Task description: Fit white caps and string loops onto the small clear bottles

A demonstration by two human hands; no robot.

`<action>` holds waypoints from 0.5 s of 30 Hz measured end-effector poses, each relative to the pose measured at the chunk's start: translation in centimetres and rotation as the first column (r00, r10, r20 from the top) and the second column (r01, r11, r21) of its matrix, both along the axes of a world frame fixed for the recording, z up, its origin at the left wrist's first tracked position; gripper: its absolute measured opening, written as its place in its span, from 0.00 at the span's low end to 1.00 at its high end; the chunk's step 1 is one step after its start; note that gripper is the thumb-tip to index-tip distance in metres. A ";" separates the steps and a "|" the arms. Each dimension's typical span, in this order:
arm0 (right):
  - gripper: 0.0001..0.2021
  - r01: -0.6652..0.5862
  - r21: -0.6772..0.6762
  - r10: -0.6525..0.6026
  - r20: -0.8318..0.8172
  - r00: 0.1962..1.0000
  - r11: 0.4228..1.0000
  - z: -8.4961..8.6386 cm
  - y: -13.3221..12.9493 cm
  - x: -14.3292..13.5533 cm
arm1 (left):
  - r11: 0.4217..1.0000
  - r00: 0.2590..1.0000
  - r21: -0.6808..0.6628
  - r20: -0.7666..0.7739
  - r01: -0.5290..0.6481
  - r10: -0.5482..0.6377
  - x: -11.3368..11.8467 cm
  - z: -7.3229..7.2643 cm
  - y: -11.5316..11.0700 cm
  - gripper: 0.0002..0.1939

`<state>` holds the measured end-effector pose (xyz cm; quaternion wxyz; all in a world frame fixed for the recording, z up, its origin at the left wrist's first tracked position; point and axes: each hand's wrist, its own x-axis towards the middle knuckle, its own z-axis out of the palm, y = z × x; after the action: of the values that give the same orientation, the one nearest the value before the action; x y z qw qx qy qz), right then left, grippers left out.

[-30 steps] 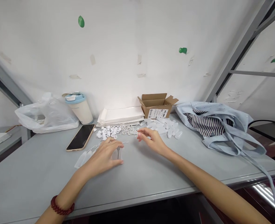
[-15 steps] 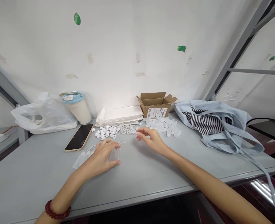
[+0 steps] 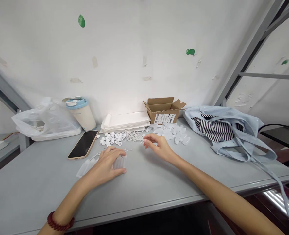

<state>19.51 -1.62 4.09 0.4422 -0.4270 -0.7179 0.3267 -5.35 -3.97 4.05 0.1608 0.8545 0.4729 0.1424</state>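
My left hand (image 3: 107, 164) lies curved over a row of translucent plastic tubes (image 3: 120, 162), thumb at their near end and fingertips at their far end. Thin white strings run out from the tubes' far side. More tubes (image 3: 83, 168) show left of this hand, partly covered by it. My right hand (image 3: 159, 147) is closed in a pinch at the right edge of a tangle of white strings (image 3: 134, 135); a bit of string shows at its fingertips. Small white caps (image 3: 111, 138) lie heaped left of the strings, and loose translucent tubes (image 3: 174, 131) are piled to the right.
A phone (image 3: 83, 144) lies left of the caps. Behind stand a lidded cup (image 3: 83, 114), a plastic bag (image 3: 46, 120), a stack of white envelopes (image 3: 126, 120) and an open cardboard box (image 3: 162, 112). A light-blue cloth bag (image 3: 249, 122) with straps covers the right side of the grey table (image 3: 146, 192).
Both hands stay almost exactly where they were, with the same grip. Only a very slight shift of the camera view shows.
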 end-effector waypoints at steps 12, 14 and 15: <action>0.08 -0.005 0.007 0.005 -0.013 1.000 1.000 -0.1 0.1 0.0 | 1.000 1.000 0.021 0.005 -0.009 0.009 0.0 0.2 0.0 0.19; 0.08 -0.007 0.012 0.007 -0.016 1.000 1.000 -0.1 0.1 0.1 | 0.999 1.000 0.032 0.004 -0.002 0.002 0.0 0.1 0.1 0.19; 0.08 -0.008 0.013 0.008 -0.017 1.000 1.000 -0.2 0.1 0.1 | 0.999 1.000 0.038 0.005 0.003 -0.003 -0.1 0.1 0.1 0.19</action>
<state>19.56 -1.51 3.93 0.4496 -0.4186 -0.7180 0.3274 -5.42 -3.89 4.12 0.1460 0.8578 0.4683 0.1535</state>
